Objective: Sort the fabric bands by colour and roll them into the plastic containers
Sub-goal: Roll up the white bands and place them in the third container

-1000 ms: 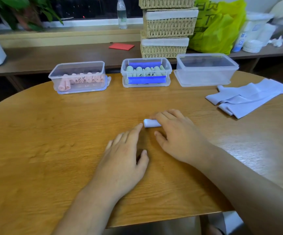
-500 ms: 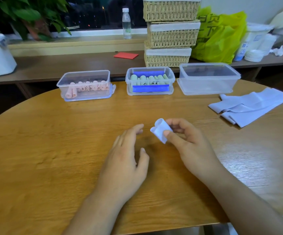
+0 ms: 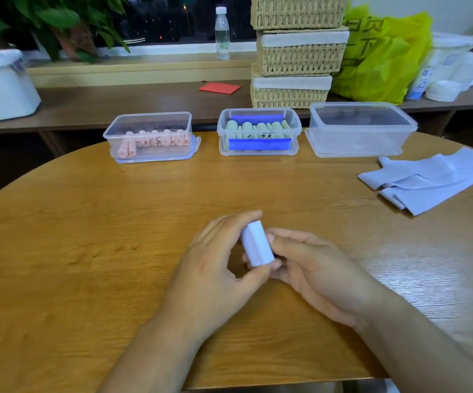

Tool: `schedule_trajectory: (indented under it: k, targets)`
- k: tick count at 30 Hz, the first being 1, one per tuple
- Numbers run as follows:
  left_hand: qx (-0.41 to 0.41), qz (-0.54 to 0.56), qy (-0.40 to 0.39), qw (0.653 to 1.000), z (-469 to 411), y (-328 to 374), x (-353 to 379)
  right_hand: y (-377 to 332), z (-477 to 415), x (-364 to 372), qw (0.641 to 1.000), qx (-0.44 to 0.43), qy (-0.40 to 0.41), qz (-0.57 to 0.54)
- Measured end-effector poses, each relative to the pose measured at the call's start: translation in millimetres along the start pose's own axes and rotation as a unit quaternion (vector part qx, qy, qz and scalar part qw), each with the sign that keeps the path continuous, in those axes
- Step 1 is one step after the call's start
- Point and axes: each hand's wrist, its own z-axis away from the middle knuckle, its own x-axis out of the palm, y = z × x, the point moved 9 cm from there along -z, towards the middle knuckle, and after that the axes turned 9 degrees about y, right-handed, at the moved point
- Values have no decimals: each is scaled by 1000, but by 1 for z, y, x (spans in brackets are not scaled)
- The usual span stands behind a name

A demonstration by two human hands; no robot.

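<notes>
A round wooden table (image 3: pixel 87 251), filling the near and middle view from left to right. Behind it, along the far side, a long dark bench (image 3: pixel 116 103). On the bench at far right, a yellow-green bag (image 3: pixel 382 58). Just left of the bag, three wicker baskets (image 3: pixel 297 52) in a stack. At far left, a white tub (image 3: pixel 0 83).

Along the far edge of the table, three clear plastic containers in a row, apart from each other. The right container (image 3: pixel 357 137) — the biggest of the three. The middle container (image 3: pixel 221 137), with green rolls (image 3: pixel 260 127) side by side between two blue strips (image 3: pixel 259 144). The left container (image 3: pixel 150 120), with pink rolls (image 3: pixel 150 139) along its bottom.

At the right edge of the table, near the right container, flat lilac bands (image 3: pixel 428 180), folded and overlapping.

In the near middle, the left hand (image 3: pixel 218 273) and the right hand (image 3: pixel 320 273), meeting around one rolled lilac band (image 3: pixel 258 245). Left hand grasping it, thumb at the near end and fingers behind the far left side. Right hand gripping it too, fingertips curled against the right side.

On the bench left of the baskets, a clear bottle (image 3: pixel 222 32), upright, and nearer, a red card (image 3: pixel 219 87), flat.

Last, the rolled lilac band itself: a short tight cylinder, tilted with the far end to the left, well apart from all three containers. Probably lifted a little off the table — underside hidden by the fingers.
</notes>
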Motion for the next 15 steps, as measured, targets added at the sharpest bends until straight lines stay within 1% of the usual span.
schedule_trajectory:
  k: [5, 8, 10, 13, 15]
  targets:
    - [-10, -62, 16, 998, 2, -5, -4, -2, 2, -1, 998, -11, 27, 57]
    - [2, -110, 14, 994, 3, -5, -3, -7, 1, -6, 996, -38, 63, 55]
    - [9, -132, 3, 991, 3, -7, 1, -12, 3, -7, 991, -65, 70, 94]
    - [17, -133, -25, 991, 5, -9, 9, -17, 7, -3, 973, -104, 70, 196]
    - [18, -112, -37, 993, 5, -9, 12, -17, 6, -7, 969, -111, 97, 198]
